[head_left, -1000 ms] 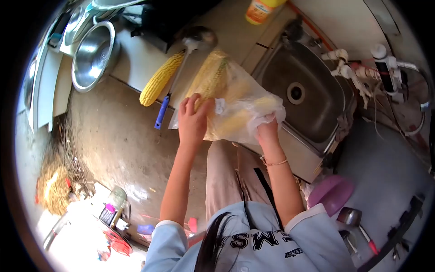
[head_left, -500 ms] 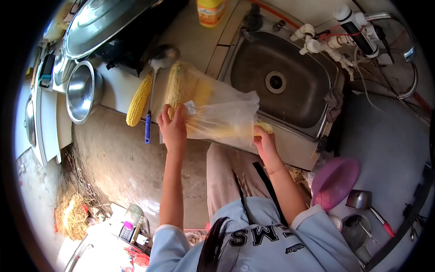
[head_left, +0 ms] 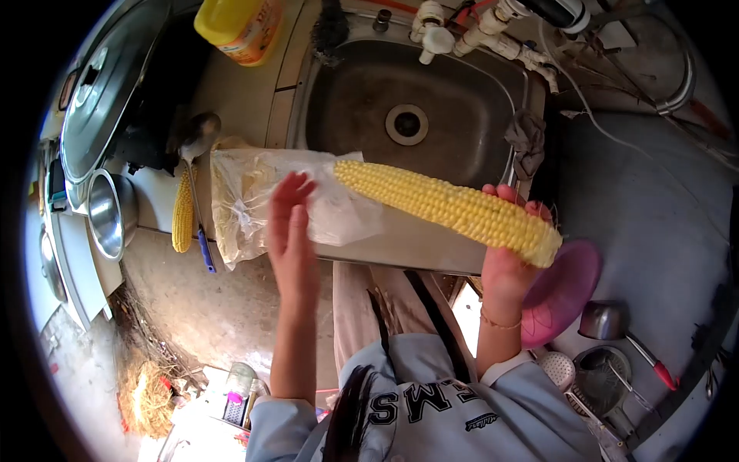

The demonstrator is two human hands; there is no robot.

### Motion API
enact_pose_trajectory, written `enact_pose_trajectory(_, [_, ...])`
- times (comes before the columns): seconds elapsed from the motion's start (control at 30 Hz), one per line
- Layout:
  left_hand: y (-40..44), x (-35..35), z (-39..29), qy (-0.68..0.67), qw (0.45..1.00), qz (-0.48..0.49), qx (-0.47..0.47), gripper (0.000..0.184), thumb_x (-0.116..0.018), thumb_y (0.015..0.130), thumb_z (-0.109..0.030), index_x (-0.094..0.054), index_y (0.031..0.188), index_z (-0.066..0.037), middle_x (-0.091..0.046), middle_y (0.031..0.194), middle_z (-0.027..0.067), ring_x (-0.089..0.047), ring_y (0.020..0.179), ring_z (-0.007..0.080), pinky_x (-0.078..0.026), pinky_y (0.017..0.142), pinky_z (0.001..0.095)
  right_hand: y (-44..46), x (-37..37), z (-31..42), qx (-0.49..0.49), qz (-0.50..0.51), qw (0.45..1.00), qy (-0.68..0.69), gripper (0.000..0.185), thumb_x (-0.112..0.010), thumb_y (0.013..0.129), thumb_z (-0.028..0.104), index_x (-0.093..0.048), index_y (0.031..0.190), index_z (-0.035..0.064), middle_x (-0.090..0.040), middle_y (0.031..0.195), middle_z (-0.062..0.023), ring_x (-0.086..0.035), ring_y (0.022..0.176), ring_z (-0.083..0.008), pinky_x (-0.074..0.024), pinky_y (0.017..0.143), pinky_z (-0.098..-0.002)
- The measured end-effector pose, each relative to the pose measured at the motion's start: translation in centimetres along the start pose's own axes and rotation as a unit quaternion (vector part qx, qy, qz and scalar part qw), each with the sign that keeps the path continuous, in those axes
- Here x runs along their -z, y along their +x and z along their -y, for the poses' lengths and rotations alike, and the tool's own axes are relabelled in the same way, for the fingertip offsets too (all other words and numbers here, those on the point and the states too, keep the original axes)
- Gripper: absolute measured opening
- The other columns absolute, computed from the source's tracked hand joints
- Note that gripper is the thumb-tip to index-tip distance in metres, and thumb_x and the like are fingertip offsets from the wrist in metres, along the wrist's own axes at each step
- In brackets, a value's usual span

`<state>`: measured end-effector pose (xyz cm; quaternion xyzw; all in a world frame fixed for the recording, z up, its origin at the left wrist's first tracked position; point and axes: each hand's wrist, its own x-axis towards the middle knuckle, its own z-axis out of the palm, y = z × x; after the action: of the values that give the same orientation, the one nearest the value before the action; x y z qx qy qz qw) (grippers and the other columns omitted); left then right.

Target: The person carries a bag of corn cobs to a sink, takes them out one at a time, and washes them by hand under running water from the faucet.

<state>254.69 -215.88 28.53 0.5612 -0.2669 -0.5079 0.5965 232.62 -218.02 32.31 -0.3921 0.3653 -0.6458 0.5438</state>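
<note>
My right hand (head_left: 509,254) grips a yellow ear of corn (head_left: 443,204) by its thick end. The ear is raised, its tip pointing left across the front of the sink. My left hand (head_left: 292,231) is raised with fingers apart and nothing in it, in front of a clear plastic bag (head_left: 254,196) on the counter. Whether it touches the bag I cannot tell. Left of the bag lies another ear of corn (head_left: 183,212), beside a ladle (head_left: 192,158) with a blue handle.
A metal sink (head_left: 339,100) is set in the counter, with white pipes (head_left: 481,38) behind it. A yellow container (head_left: 239,31) stands at the back. At left are a steel bowl (head_left: 108,215) and a large lid (head_left: 100,85); at lower right, a pink basin (head_left: 566,300).
The ear of corn has come out of the bag in my right hand and is lifted to the right. My left hand has let go of the bag, which now lies flatter. The view has shifted.
</note>
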Motion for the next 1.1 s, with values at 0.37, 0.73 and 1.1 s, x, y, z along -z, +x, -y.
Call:
enact_pose_trajectory(0.37, [-0.8,-8.4,3.4,0.098,0.990,-0.105,0.008,0.043,-0.040,0.090,-0.013,-0.034,0.130,-0.001,-0.035,0.133,0.0100,-0.030,0.124,0.0199,-0.020,0.104,0.0323,1.0,5.7,4.0,0.093,0.033,0.995,-0.016,0.054,-0.063,0.067,0.007,-0.041,0.116,0.0095,-0.047,0.119,-0.0136,-0.040,0.117,-0.0339,-0.0274,0.102,-0.0458])
enact_pose_trajectory(0.73, [-0.1,-14.9,1.8,-0.624,0.743,0.221,0.095,0.038,-0.056,0.084,-0.032,-0.047,0.113,-0.008,-0.049,0.116,0.0030,-0.037,0.120,0.0224,-0.008,0.108,0.0501,2.8,6.6,3.0,-0.045,0.083,0.988,0.125,0.055,-0.069,0.069,0.020,-0.043,0.113,0.0010,-0.047,0.115,-0.0145,-0.043,0.114,-0.0313,-0.0306,0.100,-0.0469])
enact_pose_trajectory(1.1, [-1.5,-12.2,-0.8,-0.599,0.792,0.018,0.113,0.010,-0.056,0.083,-0.013,-0.048,0.088,-0.010,-0.047,0.083,-0.0011,-0.046,0.089,0.0147,-0.024,0.101,0.0409,4.2,4.5,3.0,-0.175,0.025,0.984,0.023,0.024,-0.063,0.072,0.006,-0.057,0.092,-0.0071,-0.061,0.095,-0.0166,-0.059,0.095,-0.0238,-0.0474,0.084,-0.0355])
